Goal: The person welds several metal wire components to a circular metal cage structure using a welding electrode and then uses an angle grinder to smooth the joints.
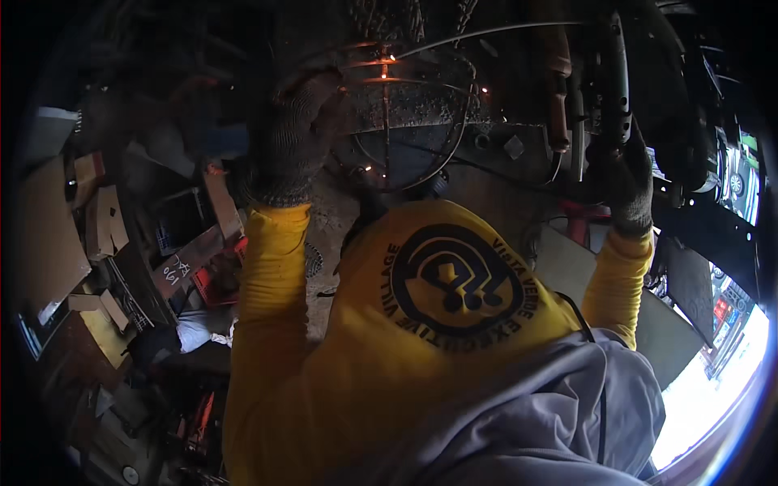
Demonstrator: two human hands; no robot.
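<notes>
My left hand, in a dark knitted glove, is raised beside a round wire frame of thin metal rods. Its fingers look curled at the frame's left side, but shadow hides what they hold. Glowing orange spots mark the frame's upper joint and lower left. From the upper joint a thin pale rod runs to the right. My right hand, also gloved, closes round the lower end of a long greenish bar with holes. A reddish-brown handled tool hangs just left of that bar.
Cardboard pieces, a red crate and a white cloth clutter the left side. Chains hang at the top. Flat boards stand at the right, beside a bright opening with a vehicle outside.
</notes>
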